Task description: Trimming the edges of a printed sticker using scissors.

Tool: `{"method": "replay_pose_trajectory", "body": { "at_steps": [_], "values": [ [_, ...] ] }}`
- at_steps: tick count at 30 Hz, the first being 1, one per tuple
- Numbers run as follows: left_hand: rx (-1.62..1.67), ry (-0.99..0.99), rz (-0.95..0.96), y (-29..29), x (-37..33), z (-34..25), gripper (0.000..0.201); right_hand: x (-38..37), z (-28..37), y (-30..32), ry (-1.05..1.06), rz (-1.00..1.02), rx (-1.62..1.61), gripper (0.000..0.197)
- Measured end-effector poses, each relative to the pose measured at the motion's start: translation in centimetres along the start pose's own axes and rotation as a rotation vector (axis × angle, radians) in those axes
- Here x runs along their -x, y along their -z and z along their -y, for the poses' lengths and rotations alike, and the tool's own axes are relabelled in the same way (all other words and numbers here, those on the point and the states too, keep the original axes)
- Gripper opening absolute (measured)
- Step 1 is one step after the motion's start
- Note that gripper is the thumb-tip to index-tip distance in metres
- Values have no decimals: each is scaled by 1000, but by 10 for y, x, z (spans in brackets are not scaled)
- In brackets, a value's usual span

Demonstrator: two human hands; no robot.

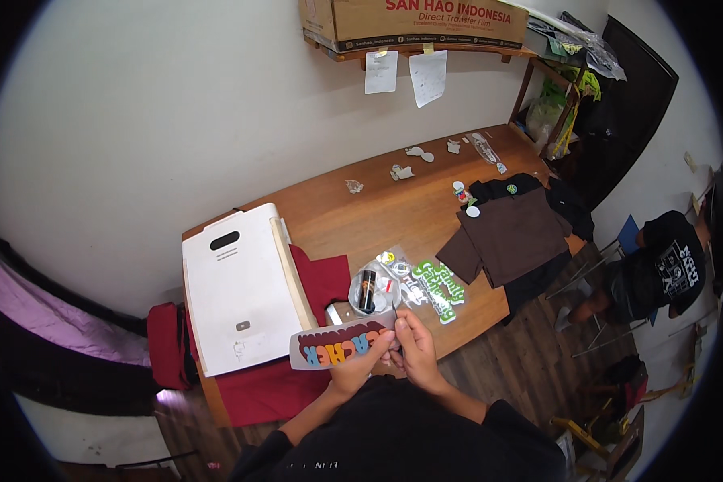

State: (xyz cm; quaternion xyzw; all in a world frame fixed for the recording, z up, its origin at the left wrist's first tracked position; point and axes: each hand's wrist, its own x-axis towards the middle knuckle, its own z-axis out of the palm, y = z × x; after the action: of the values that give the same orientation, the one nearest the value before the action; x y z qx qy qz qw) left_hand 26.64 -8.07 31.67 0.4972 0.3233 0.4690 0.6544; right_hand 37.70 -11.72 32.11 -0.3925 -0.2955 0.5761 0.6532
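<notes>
In front of my body, my left hand (pixel 360 365) is closed on the lower edge of a transfer film sheet (pixel 341 345) with bold multicoloured lettering on a dark maroon ground. My right hand (pixel 416 347) is closed at the sheet's right end, its fingertips close to the left ones. A thin dark tip (pixel 394 308) rises by the right fingers; what it belongs to is mostly hidden. Just beyond the sheet stands a round clear tub (pixel 387 299) holding a black cylinder (pixel 367 291) and small items. Right of it lie green-lettered transfer films (pixel 437 291).
A large white flat-topped machine (pixel 241 293) covers the wooden table's (pixel 321 201) left side, with maroon cloth (pixel 277 392) under it. Folded brown garments (pixel 516 233) lie at right. Film scraps (pixel 402 172) dot the back. Above hangs a shelf with a cardboard box (pixel 426 26). Another person (pixel 659 265) sits at far right.
</notes>
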Motion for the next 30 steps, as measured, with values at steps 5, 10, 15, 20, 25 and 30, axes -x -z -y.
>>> {"method": "replay_pose_trajectory", "body": {
  "at_steps": [5,10,15,20,25,30],
  "values": [
    [-20,14,6,-2,3,-1,7,-2,-4,4,23,1,25,23],
    [9,43,24,-2,5,2,8,-3,10,-6,41,-45,11,23],
    [7,154,-2,-6,9,-1,9,-24,13,18,207,-78,83,25],
    [-6,133,-40,0,5,-3,10,-34,47,26,367,-100,-57,32],
    [41,84,-118,1,0,-3,10,-25,27,46,126,-45,199,32],
    [44,94,-181,7,-3,1,11,-7,0,33,-8,67,105,27]
  ]
}}
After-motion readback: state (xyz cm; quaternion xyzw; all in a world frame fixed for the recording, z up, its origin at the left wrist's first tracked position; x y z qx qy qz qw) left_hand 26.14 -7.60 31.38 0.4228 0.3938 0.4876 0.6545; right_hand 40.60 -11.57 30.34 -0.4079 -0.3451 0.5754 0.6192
